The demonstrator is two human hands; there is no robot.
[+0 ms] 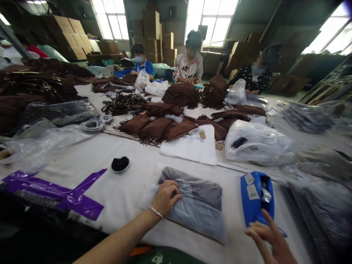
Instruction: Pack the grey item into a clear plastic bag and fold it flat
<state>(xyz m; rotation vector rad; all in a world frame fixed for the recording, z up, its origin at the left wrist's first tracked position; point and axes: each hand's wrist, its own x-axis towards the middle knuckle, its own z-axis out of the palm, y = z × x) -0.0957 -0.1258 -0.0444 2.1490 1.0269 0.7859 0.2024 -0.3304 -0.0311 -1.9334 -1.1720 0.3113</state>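
Note:
My left hand [166,198] rests on a clear plastic bag [198,216] lying flat in front of me, its fingers curled and bunching the film near the left end. Inside the bag is a folded dark grey item [205,192]. To the right stands a blue tape dispenser [250,205] with white labels on its side and a roll in its opening. My right hand [271,238] is at the dispenser's near end, fingers apart and index finger extended over it. Whether that fingertip touches the dispenser I cannot tell.
Brown fringed bags [156,128] lie across the table, with a white sheet [189,146] before them. A small dish with black stuff [120,164] and purple tape [79,198] are at left. Bagged dark items [310,216] lie at right. Several people work across the table.

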